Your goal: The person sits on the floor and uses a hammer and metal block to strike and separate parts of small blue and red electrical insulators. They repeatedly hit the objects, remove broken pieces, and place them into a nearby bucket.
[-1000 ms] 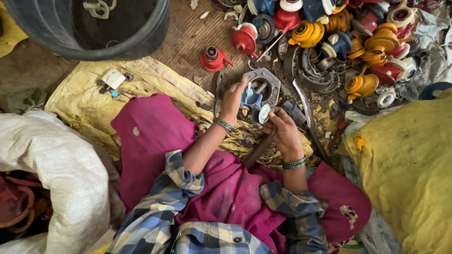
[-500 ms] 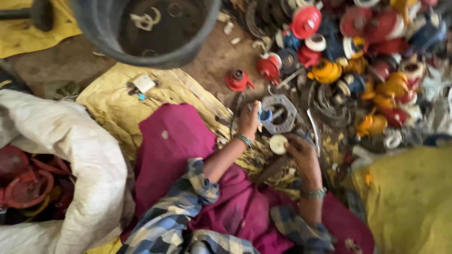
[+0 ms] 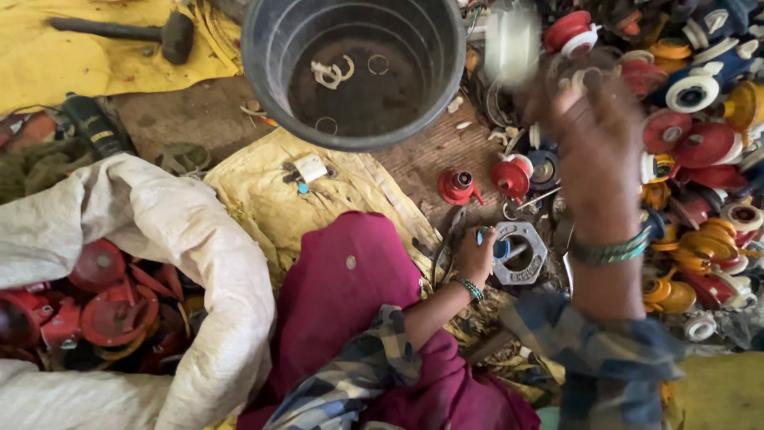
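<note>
- Since half a second ago: right hand (image 3: 593,151) has risen from beside the grey metal ring (image 3: 521,253) to well above the heap of red, orange and blue plastic wheels (image 3: 700,159); it shows blurred, back of the hand toward me.
- Right fingers: a pale blurred piece (image 3: 509,44) sits just beyond them; I cannot tell whether they clasp it or have let it go.
- Left hand (image 3: 475,256): stays low on the floor, touching the ring's near edge, fingers curled over a small blue part (image 3: 500,248).
- Grey metal ring: flat on the floor, between the yellow cloth (image 3: 270,203) and the wheel heap, same place as before.
- Black tub (image 3: 354,72): now fuller in view, on the floor beyond the cloth, a few pale rings lying in its bottom.
- White sack (image 3: 159,239): at my left, red discs inside.
- Hammer (image 3: 127,32): far left, on yellow sheeting.
</note>
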The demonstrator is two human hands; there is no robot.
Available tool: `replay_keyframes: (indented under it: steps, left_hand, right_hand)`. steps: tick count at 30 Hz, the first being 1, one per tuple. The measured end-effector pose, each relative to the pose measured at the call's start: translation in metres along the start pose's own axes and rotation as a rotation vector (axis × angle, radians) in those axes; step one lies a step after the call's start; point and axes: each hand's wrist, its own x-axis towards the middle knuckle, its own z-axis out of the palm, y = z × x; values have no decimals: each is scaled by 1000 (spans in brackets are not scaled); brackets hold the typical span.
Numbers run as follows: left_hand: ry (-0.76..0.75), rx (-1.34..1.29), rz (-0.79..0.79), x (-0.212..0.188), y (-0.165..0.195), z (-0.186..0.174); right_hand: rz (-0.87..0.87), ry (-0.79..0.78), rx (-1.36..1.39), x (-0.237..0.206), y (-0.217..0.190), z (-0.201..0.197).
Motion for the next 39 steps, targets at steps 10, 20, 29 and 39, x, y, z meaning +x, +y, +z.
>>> replay_keyframes:
  steps: [10,20,29,39]
  left_hand:
    - [-223,-546,-315,8,2,5]
    - [-570,-568,-387,-1,6,-18]
    - [-1041,-9,245,-13,29,-41]
    - [-950,876,399,-38,77,-57]
  right_hand:
    - [139,37,41,-115,58,-13]
    - [340,317,-122,-255,180,1]
    - [339,629,262,-273,214,2]
    - [633,638,1056,-282,258,-10]
